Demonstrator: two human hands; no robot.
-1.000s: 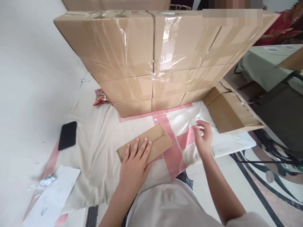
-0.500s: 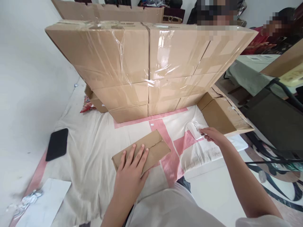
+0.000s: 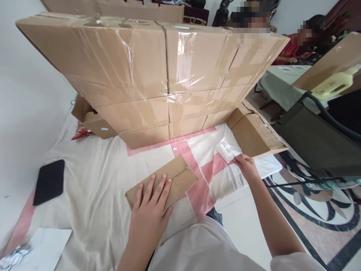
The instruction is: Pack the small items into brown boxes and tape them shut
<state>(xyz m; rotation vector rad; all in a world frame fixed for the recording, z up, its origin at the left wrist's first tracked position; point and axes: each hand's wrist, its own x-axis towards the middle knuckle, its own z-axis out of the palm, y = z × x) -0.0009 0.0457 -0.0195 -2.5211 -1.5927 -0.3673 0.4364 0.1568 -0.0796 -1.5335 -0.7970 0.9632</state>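
"Under the left hand [image 3: 150, 209], what lies there?"

"A small cardboard box [image 3: 176, 171], on the cream-and-pink cloth [image 3: 93, 180]. The palm is flat on it, fingers spread, gripping nothing."

"And the right hand [image 3: 246, 165]?"

"Thumb and fingers drawn together at the near corner of a white tape dispenser [image 3: 225, 151]; whether they grip it, I can't tell."

"Farther out?"

"An open cardboard box [image 3: 252, 135] near the dispenser, a tall taped cardboard panel [image 3: 194, 105] behind, a black tablet [image 3: 49, 182] well to the left."

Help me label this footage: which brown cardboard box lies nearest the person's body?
The small brown cardboard box beneath the spread left hand. The others, including the open brown cardboard box at right, lie farther away.
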